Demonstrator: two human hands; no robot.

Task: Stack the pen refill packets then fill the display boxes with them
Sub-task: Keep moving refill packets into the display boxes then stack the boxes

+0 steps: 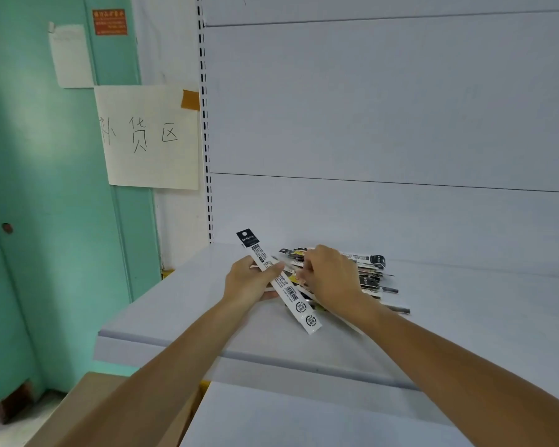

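My left hand [250,282] grips a small stack of long white pen refill packets [299,306] with black tops, held slanted above the white shelf [465,301]. Just right of it lies a loose pile of refill packets [373,272], black and white with some yellow. My right hand [331,275] reaches into the near side of that pile with its fingers curled, and it seems to pinch a packet there, though the fingertips are hidden. No display box is in view.
The shelf's front edge [239,353] runs across below my forearms, with a lower shelf [304,421] under it. A cardboard box [88,411] stands at lower left. A handwritten paper sign [149,137] hangs beside the slotted upright [207,156], next to a green wall.
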